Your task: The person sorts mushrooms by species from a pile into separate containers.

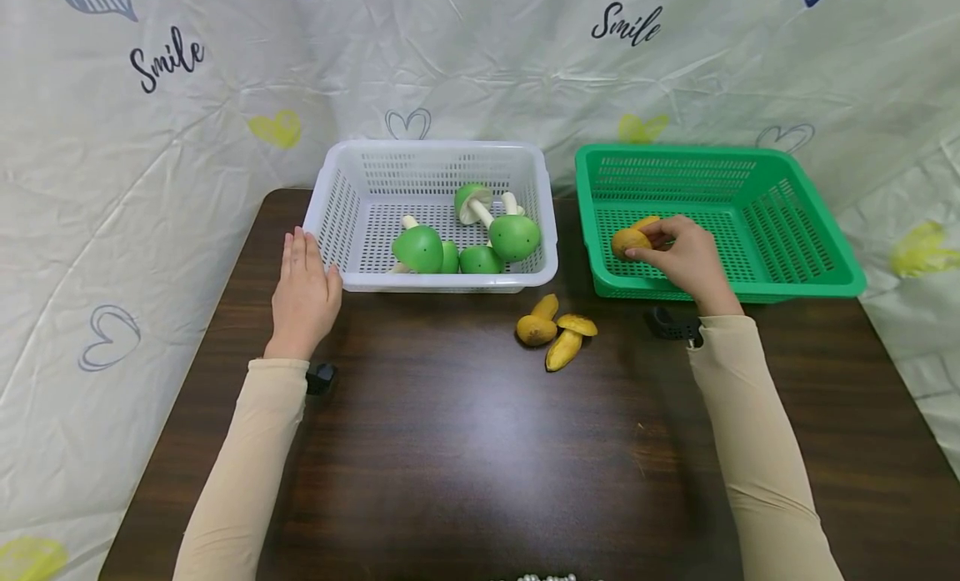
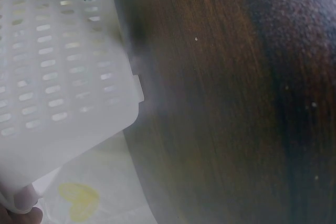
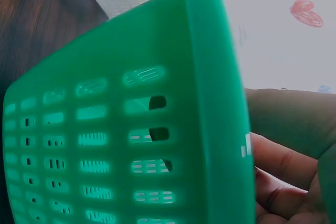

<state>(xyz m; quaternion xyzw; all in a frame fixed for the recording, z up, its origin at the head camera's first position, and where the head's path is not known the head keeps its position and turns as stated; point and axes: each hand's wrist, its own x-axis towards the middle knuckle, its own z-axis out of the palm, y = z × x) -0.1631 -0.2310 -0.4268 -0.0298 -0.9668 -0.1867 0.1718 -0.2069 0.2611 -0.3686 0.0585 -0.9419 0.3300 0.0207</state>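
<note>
My right hand [image 1: 686, 256] pinches a yellow mushroom [image 1: 628, 242] by thumb and fingers, over the inside of the green basket [image 1: 798, 288]. In the right wrist view the basket's wall hides that mushroom, and part of the right hand [image 3: 286, 169] shows beyond the rim. With fingers straight, my left hand [image 1: 303, 302] rests against the near left corner of the white basket [image 1: 442, 282]. Several green-capped mushrooms [image 1: 514, 237] with white stems lie inside the white basket. On the table between the baskets' fronts lie two more yellow mushrooms [image 1: 536, 330].
Both baskets stand side by side at the back of the dark wooden table [image 1: 465, 448], with a narrow gap between them. Right behind them hangs a pale printed cloth [image 1: 480, 56], which also covers the left and right sides.
</note>
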